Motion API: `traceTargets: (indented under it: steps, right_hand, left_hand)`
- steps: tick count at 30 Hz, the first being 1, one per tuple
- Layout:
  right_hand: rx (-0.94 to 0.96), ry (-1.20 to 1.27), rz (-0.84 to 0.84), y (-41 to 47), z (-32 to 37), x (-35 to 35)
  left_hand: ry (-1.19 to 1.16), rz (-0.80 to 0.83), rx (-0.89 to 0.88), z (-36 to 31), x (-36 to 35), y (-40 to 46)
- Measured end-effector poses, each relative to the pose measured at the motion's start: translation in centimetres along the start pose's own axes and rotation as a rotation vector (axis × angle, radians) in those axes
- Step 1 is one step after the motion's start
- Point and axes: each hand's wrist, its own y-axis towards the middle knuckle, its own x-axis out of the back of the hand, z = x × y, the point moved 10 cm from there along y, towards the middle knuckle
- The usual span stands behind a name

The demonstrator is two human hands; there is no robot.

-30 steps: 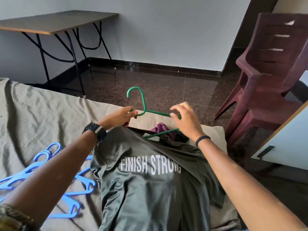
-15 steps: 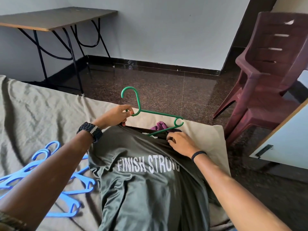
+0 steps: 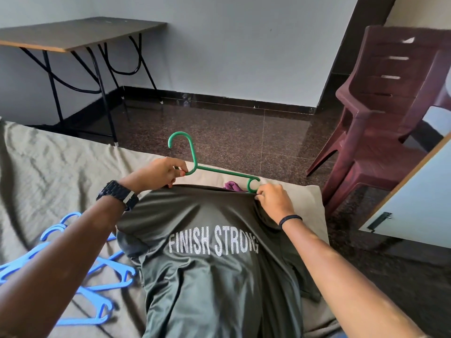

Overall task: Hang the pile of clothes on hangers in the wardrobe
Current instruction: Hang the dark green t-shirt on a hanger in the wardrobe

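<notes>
The left hand pinches the green hanger at the base of its hook, fingers also touching the collar edge of the grey T-shirt. The right hand grips the shirt's shoulder, pinched just beside the hanger's end loop. The shirt lies flat on the bed; a purple cloth peeks out beyond its collar. Blue hangers lie on the bed to the left.

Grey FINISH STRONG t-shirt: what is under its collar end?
A purple garment peeks out past the t-shirt collar, beside the green hanger that both the left hand and right hand hold. The rest of that garment and the hanger's lower part are covered.
</notes>
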Motion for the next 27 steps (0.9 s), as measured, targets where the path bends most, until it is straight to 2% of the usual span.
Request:
traceTargets:
  steps: [10, 15, 18, 20, 24, 27]
  right_hand:
    - [-0.060, 0.036, -0.072, 1.0, -0.4, 2.4]
    - [-0.037, 0.053, -0.094, 0.9, 0.1, 3.9]
    - [0.029, 0.050, -0.103, 1.3, 1.4, 5.3]
    - [0.100, 0.013, -0.080, 1.4, 2.7, 6.2]
    - [0.239, 0.079, -0.073, 0.7, 4.7, 8.0]
    - [0.302, 0.154, -0.113, 0.2, 5.5, 9.3]
  left_hand:
    - [0.109, 0.060, -0.038, -2.4, 1.2, -0.3]
    - [0.145, 0.156, -0.067, -4.0, 1.9, -0.5]
    - [0.254, 0.216, -0.107, -4.7, 1.2, -0.8]
    - [0.292, 0.152, -0.150, -5.2, 1.1, -0.7]
    - [0.263, -0.096, -0.147, -6.2, 2.5, -0.3]
    - [0.193, -0.153, -0.168, -7.4, 2.6, -0.2]
